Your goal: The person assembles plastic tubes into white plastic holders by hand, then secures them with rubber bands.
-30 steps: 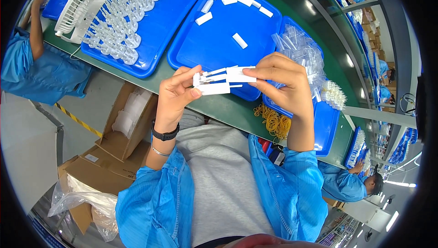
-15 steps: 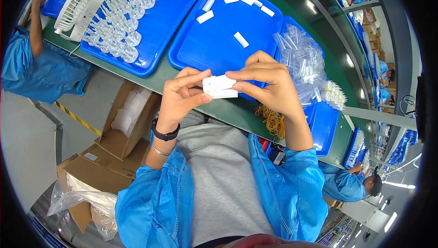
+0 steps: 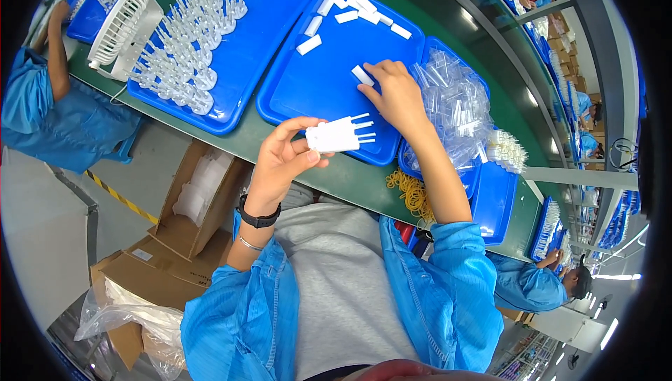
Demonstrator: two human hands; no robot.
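My left hand (image 3: 283, 153) holds a flat white plastic part (image 3: 332, 135) between thumb and fingers, just over the table's near edge. Several thin white prongs stick out of the part's right end. Over the middle blue tray (image 3: 294, 90), my right hand (image 3: 397, 96) has its thumb and index finger closed about a small white rectangular sleeve-like piece (image 3: 360, 74). That piece lies apart from the other white pieces (image 3: 367, 10), which are scattered along the tray's far side.
On the left, a blue tray (image 3: 241, 80) carries rows of white pronged parts (image 3: 185, 52), beside a white slatted fan-like housing (image 3: 122, 31). Clear plastic bags (image 3: 451, 94), yellow rubber bands (image 3: 413, 195) and small off-white parts (image 3: 507, 150) lie right. Cardboard boxes (image 3: 189, 199) stand below; co-workers sit on both sides.
My right hand has let go of the white part and moved away to the small piece in the middle tray. The part stays in my left hand, its prongs now showing.
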